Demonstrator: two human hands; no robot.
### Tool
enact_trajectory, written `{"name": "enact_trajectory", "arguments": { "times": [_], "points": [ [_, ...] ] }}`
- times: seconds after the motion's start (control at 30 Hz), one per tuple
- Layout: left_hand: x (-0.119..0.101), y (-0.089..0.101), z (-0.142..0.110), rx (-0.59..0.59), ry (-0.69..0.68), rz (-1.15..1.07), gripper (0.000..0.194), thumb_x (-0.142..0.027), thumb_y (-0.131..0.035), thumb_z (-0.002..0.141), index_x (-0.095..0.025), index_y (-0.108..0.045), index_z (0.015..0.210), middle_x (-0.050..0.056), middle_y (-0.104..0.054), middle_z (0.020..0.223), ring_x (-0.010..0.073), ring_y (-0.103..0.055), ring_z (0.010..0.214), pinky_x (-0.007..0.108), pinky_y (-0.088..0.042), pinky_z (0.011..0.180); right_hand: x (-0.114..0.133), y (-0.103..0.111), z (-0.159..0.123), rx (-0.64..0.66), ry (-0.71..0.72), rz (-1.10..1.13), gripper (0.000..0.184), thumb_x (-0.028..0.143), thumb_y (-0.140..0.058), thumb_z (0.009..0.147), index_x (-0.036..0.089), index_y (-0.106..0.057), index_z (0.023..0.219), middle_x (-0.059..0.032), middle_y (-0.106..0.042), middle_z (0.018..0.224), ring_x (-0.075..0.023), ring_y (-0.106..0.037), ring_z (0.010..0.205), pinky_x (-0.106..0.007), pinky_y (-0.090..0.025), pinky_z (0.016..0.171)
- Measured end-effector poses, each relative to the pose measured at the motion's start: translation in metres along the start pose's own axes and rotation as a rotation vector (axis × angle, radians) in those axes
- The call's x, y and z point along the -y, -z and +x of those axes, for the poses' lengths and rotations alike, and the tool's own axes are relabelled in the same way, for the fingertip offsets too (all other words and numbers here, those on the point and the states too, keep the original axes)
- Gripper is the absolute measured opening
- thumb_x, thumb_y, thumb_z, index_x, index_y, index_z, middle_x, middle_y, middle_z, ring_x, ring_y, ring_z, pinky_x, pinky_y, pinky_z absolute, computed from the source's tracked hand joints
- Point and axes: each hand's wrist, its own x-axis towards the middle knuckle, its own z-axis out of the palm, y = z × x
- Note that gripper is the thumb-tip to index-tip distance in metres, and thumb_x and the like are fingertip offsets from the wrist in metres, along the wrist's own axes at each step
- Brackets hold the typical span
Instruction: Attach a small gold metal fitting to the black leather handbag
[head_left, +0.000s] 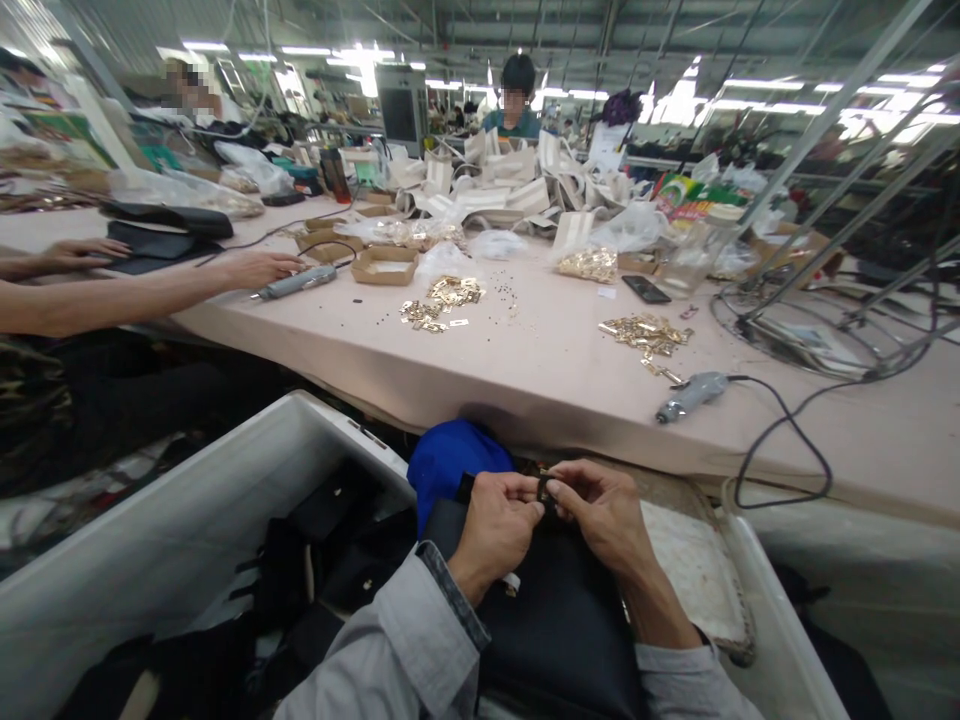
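Note:
My left hand (pixel 496 525) and my right hand (pixel 604 512) meet in front of me with their fingers pinched together. Between the fingertips is a narrow black strap (pixel 543 488), gripped from both sides. Some gold-coloured metal shows just behind the fingers, too small to make out. Under my hands lies a black bag (pixel 559 620) with a smooth, leather-like surface. A small white tag with a bit of metal (pixel 511 583) shows on it near my left wrist. Something bright blue (pixel 457 460) sits behind the bag.
Gold metal plates (pixel 646 335) and a corded electric screwdriver (pixel 691 397) lie on the table (pixel 540 375). A white bin (pixel 225 510) at left holds black pieces. A co-worker's hand (pixel 262 268) touches another screwdriver (pixel 298 283). A wire rack (pixel 810 330) stands right.

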Motion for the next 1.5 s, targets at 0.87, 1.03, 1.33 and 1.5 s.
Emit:
{"name": "enact_trajectory", "arguments": {
  "times": [0.87, 1.03, 1.33, 1.5],
  "points": [
    [0.001, -0.010, 0.003, -0.149, -0.010, 0.079, 0.021, -0.009, -0.061, 0.074, -0.010, -0.077, 0.088, 0.009, -0.078, 0.078, 0.0179, -0.071, 0.066, 0.025, -0.055, 0.064, -0.009, -0.003, -0.005, 0.042, 0.046, -0.012, 0.035, 0.020, -0.073, 0.075, 0.020, -0.078, 0.110, -0.0043, -0.072, 0.089, -0.0172, -0.063, 0.078, -0.028, -0.050, 0.071],
    [0.001, -0.011, 0.001, -0.170, -0.050, 0.164, 0.019, -0.011, -0.060, 0.079, -0.009, -0.074, 0.091, 0.012, -0.078, 0.083, 0.0209, -0.074, 0.070, 0.027, -0.057, 0.065, -0.011, -0.002, -0.005, 0.037, 0.037, 0.008, 0.038, 0.021, -0.075, 0.076, 0.020, -0.077, 0.113, -0.0043, -0.072, 0.090, -0.0175, -0.064, 0.079, -0.029, -0.051, 0.073],
    [-0.006, -0.008, -0.006, -0.132, -0.137, 0.328, 0.015, -0.020, -0.059, 0.089, -0.015, -0.073, 0.093, 0.007, -0.076, 0.084, 0.0180, -0.072, 0.072, 0.024, -0.054, 0.065, -0.006, 0.000, -0.008, -0.045, 0.020, 0.015, 0.029, 0.031, -0.080, 0.078, 0.019, -0.080, 0.104, -0.0060, -0.075, 0.087, -0.0171, -0.066, 0.069, -0.028, -0.054, 0.066],
    [-0.005, -0.005, -0.006, -0.114, -0.110, 0.402, 0.018, -0.024, -0.057, 0.092, -0.015, -0.071, 0.085, 0.003, -0.069, 0.068, 0.0125, -0.059, 0.051, 0.021, -0.042, 0.049, 0.000, -0.003, -0.011, -0.076, 0.016, -0.016, 0.027, 0.038, -0.081, 0.079, 0.019, -0.079, 0.098, -0.0058, -0.076, 0.084, -0.0170, -0.067, 0.063, -0.028, -0.055, 0.063]
  ]
}}
